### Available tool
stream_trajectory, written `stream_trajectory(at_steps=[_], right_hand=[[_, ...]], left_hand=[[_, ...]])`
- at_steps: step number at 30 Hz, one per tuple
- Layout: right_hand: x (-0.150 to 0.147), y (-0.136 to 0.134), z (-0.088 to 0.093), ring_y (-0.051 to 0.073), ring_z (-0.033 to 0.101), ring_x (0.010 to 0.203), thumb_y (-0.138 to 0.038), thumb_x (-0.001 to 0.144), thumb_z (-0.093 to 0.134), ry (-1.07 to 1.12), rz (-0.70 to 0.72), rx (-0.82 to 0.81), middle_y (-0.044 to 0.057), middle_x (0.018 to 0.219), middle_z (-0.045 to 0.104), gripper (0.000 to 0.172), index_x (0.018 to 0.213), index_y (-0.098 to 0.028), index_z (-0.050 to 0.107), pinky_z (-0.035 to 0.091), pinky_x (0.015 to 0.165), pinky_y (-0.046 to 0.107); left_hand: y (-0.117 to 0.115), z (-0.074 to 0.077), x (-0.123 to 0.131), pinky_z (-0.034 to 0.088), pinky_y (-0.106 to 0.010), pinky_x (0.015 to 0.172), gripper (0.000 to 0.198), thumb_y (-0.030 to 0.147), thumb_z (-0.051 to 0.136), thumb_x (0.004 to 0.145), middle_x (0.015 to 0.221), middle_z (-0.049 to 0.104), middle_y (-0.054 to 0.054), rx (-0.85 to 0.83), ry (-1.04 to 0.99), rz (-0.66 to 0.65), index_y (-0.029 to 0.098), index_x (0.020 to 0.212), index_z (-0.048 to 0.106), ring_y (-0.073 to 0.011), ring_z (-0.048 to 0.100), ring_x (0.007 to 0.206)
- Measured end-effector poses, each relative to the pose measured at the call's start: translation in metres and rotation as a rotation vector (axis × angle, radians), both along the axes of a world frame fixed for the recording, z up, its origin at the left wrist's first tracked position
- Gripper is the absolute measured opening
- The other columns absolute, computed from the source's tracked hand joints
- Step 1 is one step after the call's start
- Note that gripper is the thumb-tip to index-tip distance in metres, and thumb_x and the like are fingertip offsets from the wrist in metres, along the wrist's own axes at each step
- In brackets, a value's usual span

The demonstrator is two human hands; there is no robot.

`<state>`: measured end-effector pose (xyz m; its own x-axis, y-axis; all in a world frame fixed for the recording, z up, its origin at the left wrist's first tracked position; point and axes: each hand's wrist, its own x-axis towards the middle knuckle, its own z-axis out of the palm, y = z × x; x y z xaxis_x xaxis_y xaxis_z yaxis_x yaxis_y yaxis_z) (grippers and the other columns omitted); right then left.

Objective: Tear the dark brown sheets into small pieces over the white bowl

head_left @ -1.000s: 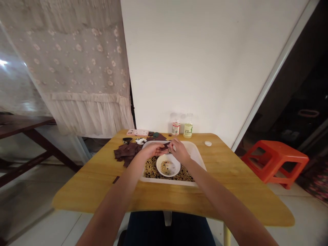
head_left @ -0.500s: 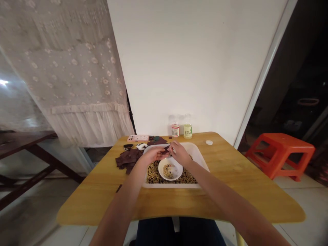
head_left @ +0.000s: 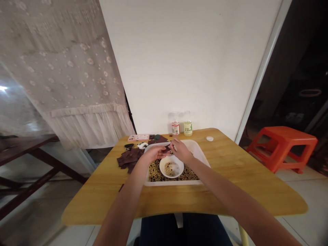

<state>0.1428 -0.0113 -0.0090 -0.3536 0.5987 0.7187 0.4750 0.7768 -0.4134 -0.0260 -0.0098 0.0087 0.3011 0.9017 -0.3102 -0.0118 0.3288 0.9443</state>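
Note:
Over the far part of a white tray (head_left: 176,183), my left hand (head_left: 154,152) holds a small dark brown piece of cloth or leather (head_left: 167,149) between thumb and fingers. My right hand (head_left: 180,150) pinches at the right end of that piece, its fingertips close together; anything smaller between them is too small to make out. Just below the hands sits a white bowl (head_left: 181,171) with some pale beads (head_left: 169,168) in it. Around the bowl, the tray holds many tan and dark beads (head_left: 154,171).
Left of the tray lies a pile of dark brown pieces (head_left: 129,159), with a white bundle (head_left: 142,146), a dark oval object (head_left: 128,146) and a pink phone (head_left: 138,137). Two labelled bottles (head_left: 188,128) stand by the wall. A white lid (head_left: 209,138) rests right; an orange stool (head_left: 284,143) stands beyond.
The view has shifted slightly. Both hands stay together at the brown piece above the bowl, with only a slight shift of the fingers.

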Motion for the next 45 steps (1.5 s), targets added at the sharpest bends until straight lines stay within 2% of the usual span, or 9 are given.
stream_trajectory(at_steps=[7, 16, 23, 36, 45], right_hand=[[0.0, -0.0003, 0.0003, 0.013, 0.044, 0.065, -0.009, 0.079, 0.04, 0.016, -0.02, 0.005, 0.001, 0.072, 0.042, 0.018, 0.065, -0.02, 0.038, 0.036, 0.061, 0.024], [-0.0017, -0.0006, 0.0004, 0.013, 0.045, 0.067, -0.011, 0.08, 0.039, 0.002, 0.006, -0.005, 0.001, 0.073, 0.043, 0.016, 0.067, -0.02, 0.039, 0.036, 0.062, 0.024], [-0.001, 0.0006, -0.0009, 0.013, 0.045, 0.067, -0.011, 0.08, 0.04, -0.001, 0.003, -0.001, 0.001, 0.072, 0.044, 0.017, 0.066, -0.02, 0.039, 0.036, 0.062, 0.024], [0.0001, -0.0025, 0.0025, 0.014, 0.044, 0.066, -0.008, 0.078, 0.04, 0.003, 0.002, -0.005, 0.0, 0.071, 0.043, 0.018, 0.065, -0.02, 0.038, 0.035, 0.061, 0.024], [-0.0017, 0.0001, -0.0012, 0.013, 0.044, 0.065, -0.008, 0.078, 0.041, 0.008, 0.0, 0.003, 0.0, 0.072, 0.044, 0.017, 0.066, -0.02, 0.04, 0.035, 0.06, 0.023]], left_hand=[[0.0017, -0.0012, 0.0, 0.05, -0.024, 0.072, 0.015, 0.021, 0.062, 0.071, 0.086, 0.069, -0.008, -0.032, 0.018, 0.032, 0.013, 0.084, 0.064, -0.0169, 0.066, 0.078], [-0.0006, 0.0009, 0.0013, 0.05, -0.021, 0.063, 0.013, 0.018, 0.06, 0.07, 0.083, 0.07, -0.008, -0.026, 0.004, 0.029, 0.013, 0.081, 0.064, -0.0155, 0.067, 0.071], [0.0005, -0.0008, -0.0001, 0.05, -0.024, 0.068, 0.022, 0.025, 0.067, 0.065, 0.083, 0.07, -0.009, -0.01, 0.016, 0.01, 0.013, 0.084, 0.063, -0.0187, 0.066, 0.078], [-0.0033, 0.0017, -0.0001, 0.05, -0.026, 0.074, 0.015, 0.023, 0.062, 0.071, 0.081, 0.07, -0.008, 0.029, 0.006, -0.022, 0.013, 0.082, 0.065, -0.0175, 0.066, 0.077], [-0.0049, 0.0051, 0.0017, 0.05, -0.025, 0.072, 0.015, 0.02, 0.063, 0.07, 0.083, 0.069, -0.008, 0.008, 0.031, 0.019, 0.013, 0.083, 0.064, -0.0179, 0.066, 0.077]])
